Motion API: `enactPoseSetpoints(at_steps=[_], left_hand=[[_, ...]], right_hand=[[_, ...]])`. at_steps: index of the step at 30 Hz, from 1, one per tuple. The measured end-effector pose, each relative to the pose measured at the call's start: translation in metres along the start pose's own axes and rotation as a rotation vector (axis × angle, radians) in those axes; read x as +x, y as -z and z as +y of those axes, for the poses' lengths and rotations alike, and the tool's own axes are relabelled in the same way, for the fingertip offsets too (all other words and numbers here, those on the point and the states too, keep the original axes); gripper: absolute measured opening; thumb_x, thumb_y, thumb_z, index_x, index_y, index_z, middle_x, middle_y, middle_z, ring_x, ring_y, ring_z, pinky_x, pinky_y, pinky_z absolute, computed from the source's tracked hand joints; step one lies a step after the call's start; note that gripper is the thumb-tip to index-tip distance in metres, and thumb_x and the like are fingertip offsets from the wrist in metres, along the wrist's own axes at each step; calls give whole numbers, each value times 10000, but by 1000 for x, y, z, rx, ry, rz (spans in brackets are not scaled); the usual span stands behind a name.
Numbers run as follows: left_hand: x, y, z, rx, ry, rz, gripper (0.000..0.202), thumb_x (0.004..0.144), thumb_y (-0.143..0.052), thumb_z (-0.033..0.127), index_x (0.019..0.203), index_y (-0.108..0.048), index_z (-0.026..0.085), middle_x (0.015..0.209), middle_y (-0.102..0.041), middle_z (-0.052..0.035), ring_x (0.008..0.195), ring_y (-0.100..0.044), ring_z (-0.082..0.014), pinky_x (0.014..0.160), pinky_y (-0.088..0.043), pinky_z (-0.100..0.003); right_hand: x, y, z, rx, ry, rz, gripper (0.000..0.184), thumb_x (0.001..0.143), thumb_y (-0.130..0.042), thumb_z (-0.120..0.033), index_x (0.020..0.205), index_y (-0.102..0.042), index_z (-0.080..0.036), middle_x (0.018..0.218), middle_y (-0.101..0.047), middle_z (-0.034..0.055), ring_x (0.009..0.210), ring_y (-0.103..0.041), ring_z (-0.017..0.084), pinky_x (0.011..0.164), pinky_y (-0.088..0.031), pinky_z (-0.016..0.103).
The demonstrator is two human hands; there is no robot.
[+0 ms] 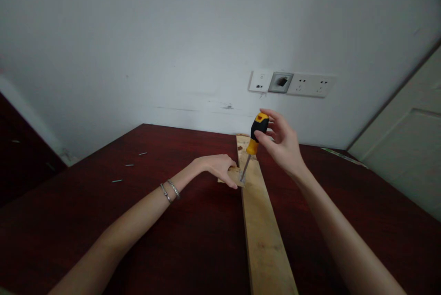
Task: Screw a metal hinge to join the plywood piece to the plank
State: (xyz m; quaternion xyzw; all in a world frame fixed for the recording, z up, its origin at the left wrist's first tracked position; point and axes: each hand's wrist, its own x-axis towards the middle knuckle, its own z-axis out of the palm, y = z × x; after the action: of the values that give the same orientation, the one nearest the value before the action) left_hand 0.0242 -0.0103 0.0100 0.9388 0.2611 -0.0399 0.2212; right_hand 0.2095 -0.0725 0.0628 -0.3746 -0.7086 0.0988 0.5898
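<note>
My right hand grips the yellow and black handle of a screwdriver, fingertips and thumb around it. The screwdriver leans slightly, its metal shaft pointing down to a small wooden block. My left hand is closed on that block, thumb in front and fingers behind. One end of the block overlaps the left edge of a long wooden plank. Something small and greyish sits at the screwdriver's tip; I cannot make out whether it is a screw or a bracket.
The plank lies lengthwise on a dark red tabletop. Several screws or nails, among them one metal piece, lie to the left. Behind stands a white wall with a socket panel. A flat strip lies at the back right, near a pale door.
</note>
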Motion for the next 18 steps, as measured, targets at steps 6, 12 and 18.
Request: enactPoseSetpoints(at_steps=[6,12,18], left_hand=[[-1,0,1,-16,1,-1,416,649,-722,516,829,-629,153,501,-583,41,494,-543,-126,511,-344,-231],[0,1,0,-8,1,-17,416,656,-706,537,798,-624,154,507,-583,38,510,-550,-125,515,-355,-224],[1,0,-1,6,-19,-12,450,641,-700,567,795,-630,149,574,-617,16,512,-535,-123,502,-346,-225]], right_hand=[[1,0,4,-84,-8,41,541,720,-693,-321,1227,-505,-307,1106,-536,42,781,-579,159,679,-541,347],[0,1,3,23,-23,-15,530,784,-595,-281,1292,-443,-298,1181,-548,61,906,-596,179,743,-538,350],[2,2,2,-104,-19,32,571,710,-687,-311,1246,-490,-290,1193,-538,59,778,-587,155,671,-537,342]])
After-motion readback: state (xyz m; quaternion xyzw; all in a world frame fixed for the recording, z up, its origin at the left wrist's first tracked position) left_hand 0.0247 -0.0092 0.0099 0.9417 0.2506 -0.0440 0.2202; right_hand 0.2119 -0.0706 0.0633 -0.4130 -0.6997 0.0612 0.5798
